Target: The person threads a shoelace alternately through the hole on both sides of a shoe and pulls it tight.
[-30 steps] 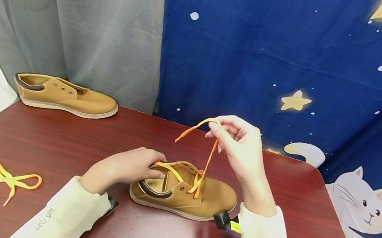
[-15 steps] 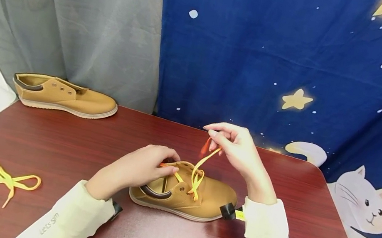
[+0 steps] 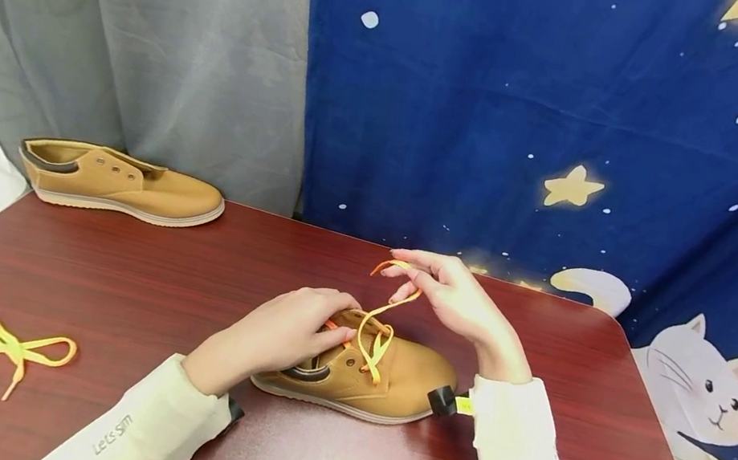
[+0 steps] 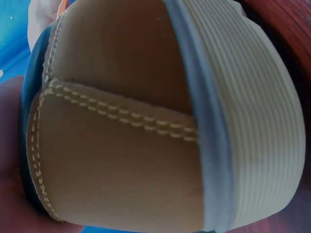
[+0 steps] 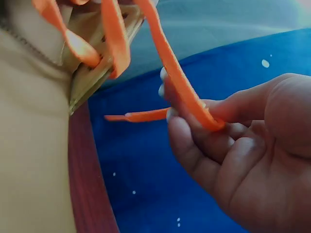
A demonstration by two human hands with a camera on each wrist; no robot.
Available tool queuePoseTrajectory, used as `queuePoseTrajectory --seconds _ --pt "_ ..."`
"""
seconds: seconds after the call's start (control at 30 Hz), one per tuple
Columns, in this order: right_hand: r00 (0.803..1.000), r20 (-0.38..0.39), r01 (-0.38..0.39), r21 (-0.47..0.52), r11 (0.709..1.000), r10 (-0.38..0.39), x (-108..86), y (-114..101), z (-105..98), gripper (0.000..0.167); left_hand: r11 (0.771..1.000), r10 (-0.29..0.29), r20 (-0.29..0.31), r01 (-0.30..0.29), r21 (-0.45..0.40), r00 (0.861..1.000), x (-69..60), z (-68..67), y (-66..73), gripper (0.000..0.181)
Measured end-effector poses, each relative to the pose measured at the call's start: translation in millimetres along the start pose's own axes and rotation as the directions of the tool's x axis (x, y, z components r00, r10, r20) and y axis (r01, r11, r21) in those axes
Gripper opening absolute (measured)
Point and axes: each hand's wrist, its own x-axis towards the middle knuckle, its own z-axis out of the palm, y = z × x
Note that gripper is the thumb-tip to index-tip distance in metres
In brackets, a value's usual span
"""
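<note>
Right hand (image 3: 455, 301) pinches the lace (image 5: 175, 73) lower than a second ago, likely leaving slack to work with; left hand (image 3: 289, 331), grip unclear, has moved toeward over the shoe (image 3: 421, 373) on the table (image 3: 187, 265)

The clearest lettering is on the pale left sleeve (image 3: 159, 411): a single line of thin, dark print (image 3: 112, 434) that seems to read "Let'sSim", with the words run close together. It opens with a capital L; the small mark between the t and the s is too fine to make out. In the head view the print lies along the forearm, slanting up towards the cuff. A yellow label (image 3: 463, 405) beside the right cuff (image 3: 495, 394) is too small to read.
</note>
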Motion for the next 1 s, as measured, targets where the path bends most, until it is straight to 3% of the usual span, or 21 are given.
queuePoseTrajectory --seconds 0.1,0.23,0.37,0.47,0.6,0.7,0.8,1.0 --pt "0.998 -0.036 -0.057 0.021 0.998 0.058 1.7 6 1 0.035 1.000 -0.012 -0.016 0.012 0.005 1.000 0.1 0.4 0.4 0.018" --pt "0.980 -0.110 -0.146 0.163 0.976 0.165 4.1 16 3 0.030 0.999 -0.035 -0.023 0.036 0.014 0.999 0.0 0.3 0.7 0.016" --pt "0.973 -0.124 -0.161 0.252 0.954 0.197 5.7 24 5 0.030 0.999 -0.042 -0.026 0.043 0.033 0.999 -0.7 0.9 0.5 0.015" --pt "0.980 -0.073 -0.163 0.229 0.960 0.184 5.2 26 6 0.033 0.998 -0.040 -0.029 0.041 0.041 0.999 -1.1 1.2 0.8 0.015" --pt "0.988 0.079 -0.141 0.076 0.987 0.135 2.3 27 5 0.029 0.998 -0.041 -0.027 0.042 0.045 0.999 -1.0 1.7 1.2 0.016" --pt "0.975 0.208 -0.074 -0.051 0.996 0.083 -2.7 29 1 0.034 0.998 -0.042 -0.020 0.043 0.045 0.999 -0.3 2.4 1.0 0.016" --pt "0.950 0.305 -0.036 -0.082 0.996 0.060 -8.1 29 -2 0.041 0.998 -0.044 -0.012 0.045 0.048 0.999 0.0 2.7 1.2 0.017" --pt "0.935 0.351 -0.016 -0.080 0.997 0.043 -11.6 28 -8 0.023 0.997 -0.051 -0.008 0.051 0.053 0.999 -0.3 2.9 1.3 0.017"
